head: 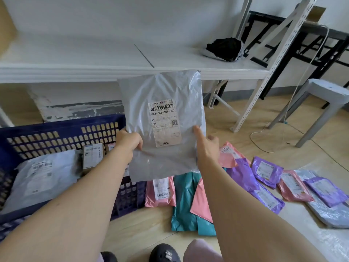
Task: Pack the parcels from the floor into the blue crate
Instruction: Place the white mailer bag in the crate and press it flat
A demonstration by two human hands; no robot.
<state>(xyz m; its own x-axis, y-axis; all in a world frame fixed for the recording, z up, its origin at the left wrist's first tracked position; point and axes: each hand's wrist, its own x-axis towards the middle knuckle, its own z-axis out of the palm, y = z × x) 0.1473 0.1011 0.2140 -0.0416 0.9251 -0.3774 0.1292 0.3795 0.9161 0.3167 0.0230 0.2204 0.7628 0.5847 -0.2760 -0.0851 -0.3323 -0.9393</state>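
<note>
I hold a large grey plastic parcel (162, 95) upright in front of me, its white barcode label facing me. My left hand (130, 141) grips its left edge. My right hand (205, 146) rests against its right edge with the fingers spread. The blue crate (56, 132) stands on the floor at the left, holding a grey-white parcel (39, 176) and small cardboard boxes (92, 156). Pink parcels (160, 191), a teal parcel (185, 203) and purple parcels (266, 171) lie on the floor to the right of the crate.
A white shelf board (94, 70) runs across just behind the held parcel, with a black bundle (224, 49) on it. A grey plastic stool (324, 95), a white cable (264, 133) and a black frame stand at the right. My shoes (164, 253) show at the bottom.
</note>
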